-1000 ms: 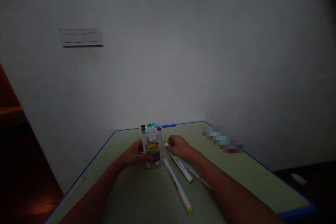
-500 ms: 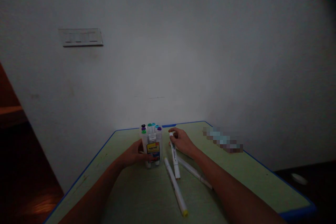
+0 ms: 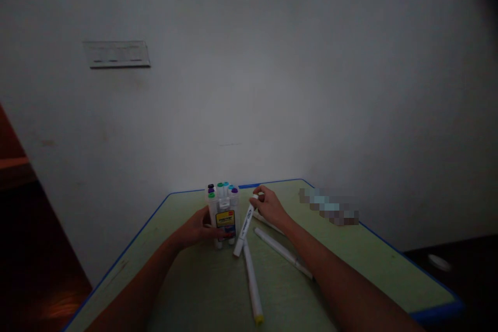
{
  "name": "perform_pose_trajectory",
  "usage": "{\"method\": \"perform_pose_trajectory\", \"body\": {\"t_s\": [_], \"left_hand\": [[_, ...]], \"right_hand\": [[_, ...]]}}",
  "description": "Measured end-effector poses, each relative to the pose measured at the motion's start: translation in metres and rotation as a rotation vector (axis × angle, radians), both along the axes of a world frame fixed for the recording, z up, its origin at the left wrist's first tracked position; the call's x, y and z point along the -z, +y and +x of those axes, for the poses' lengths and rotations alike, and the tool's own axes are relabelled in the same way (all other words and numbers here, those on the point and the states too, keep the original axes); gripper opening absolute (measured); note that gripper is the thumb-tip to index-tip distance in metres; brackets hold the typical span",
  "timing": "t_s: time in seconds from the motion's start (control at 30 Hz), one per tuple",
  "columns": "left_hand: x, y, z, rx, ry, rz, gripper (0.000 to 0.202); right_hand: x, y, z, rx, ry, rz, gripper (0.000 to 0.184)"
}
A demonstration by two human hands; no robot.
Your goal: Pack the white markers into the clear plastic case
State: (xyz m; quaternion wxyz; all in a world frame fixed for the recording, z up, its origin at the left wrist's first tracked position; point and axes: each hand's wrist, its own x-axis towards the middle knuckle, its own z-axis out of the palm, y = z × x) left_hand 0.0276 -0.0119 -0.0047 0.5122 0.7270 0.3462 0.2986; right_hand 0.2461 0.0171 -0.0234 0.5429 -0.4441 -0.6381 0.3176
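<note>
Only view, head: dim light; two bare forearms reach forward over a pale green blue-edged worktop (image 3: 350, 264) set into a corner.
Left hand: the left hand (image 3: 196, 229) is wrapped round the near left side of a clear plastic marker box (image 3: 223, 216), which stands upright on the worktop.
Left grip: closed on the box, with the fingers against its lower half.
Box contents: markers stand on end inside, their purple, teal and green caps showing at the top; a yellow label is on the front.
Right hand: the right hand (image 3: 271, 207) is just right of the box and pinches the top end of a slim white marker (image 3: 244, 228).
Right grip: narrow, fingertips closed on that marker's cap end.
Held marker: tilted, its lower end down beside the foot of the box; whether it touches the worktop I cannot tell.
Loose markers: a yellow-tipped white marker (image 3: 252, 282) lies pointing toward the person; a plain white marker (image 3: 282, 252) lies slanted beneath the right forearm.
Background: a grey wall (image 3: 272, 72) carrying a rectangular wall plate (image 3: 115, 54).
</note>
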Motion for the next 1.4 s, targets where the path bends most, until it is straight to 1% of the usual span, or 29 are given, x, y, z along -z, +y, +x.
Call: {"method": "perform_pose_trajectory", "body": {"t_s": [0.13,0.3,0.43,0.6,0.73,0.87,1.03,1.4], "left_hand": [[0.004,0.004,-0.002,0.002,-0.007,-0.013,0.051],[0.008,0.008,-0.005,-0.006,-0.006,0.003,0.054],[0.006,0.006,-0.005,-0.024,-0.009,-0.003,0.055],[0.004,0.005,-0.003,-0.039,0.003,-0.003,0.053],[0.004,0.006,-0.004,-0.028,0.016,-0.002,0.054],[0.005,0.007,-0.005,-0.045,0.033,0.017,0.054],[0.007,0.008,-0.005,-0.041,0.009,0.003,0.054],[0.002,0.004,-0.004,-0.040,0.023,0.003,0.054]], "right_hand": [[-0.001,-0.002,-0.001,-0.036,0.010,-0.032,0.015],[-0.001,-0.002,-0.002,-0.045,0.028,-0.047,0.018],[-0.003,-0.004,-0.002,-0.084,0.080,-0.100,0.019],[-0.008,-0.008,-0.004,-0.145,0.127,-0.174,0.014],[-0.010,-0.010,-0.006,-0.165,0.115,-0.199,0.011],[-0.009,-0.011,-0.007,-0.175,0.090,-0.212,0.011],[-0.009,-0.011,-0.007,-0.167,0.066,-0.229,0.011],[-0.005,-0.008,-0.008,-0.178,0.038,-0.236,0.010]]}}
